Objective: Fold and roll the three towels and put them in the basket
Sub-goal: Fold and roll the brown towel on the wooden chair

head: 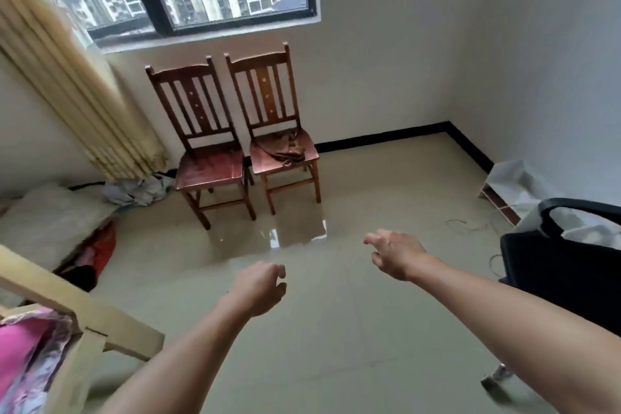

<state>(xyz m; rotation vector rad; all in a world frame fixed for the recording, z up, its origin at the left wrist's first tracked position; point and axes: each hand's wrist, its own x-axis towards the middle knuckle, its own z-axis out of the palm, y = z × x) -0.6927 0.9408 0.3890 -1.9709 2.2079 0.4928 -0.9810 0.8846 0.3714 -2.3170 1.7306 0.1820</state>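
Note:
A crumpled brown towel [283, 148] lies on the seat of the right wooden chair [304, 158] below the window. My left hand [260, 289] hangs in the air over the floor, fingers loosely curled and holding nothing. My right hand [395, 254] is stretched forward to the right of it, fingers relaxed and empty. Both hands are well short of the chairs. No basket shows in this view.
A second wooden chair [210, 170] stands left of the first, its seat bare. A beige curtain [77, 87] hangs at left above a pillow [50, 218] and clothes on the floor. A bed frame [84, 316] sits at lower left; a black office chair [564, 265] at right.

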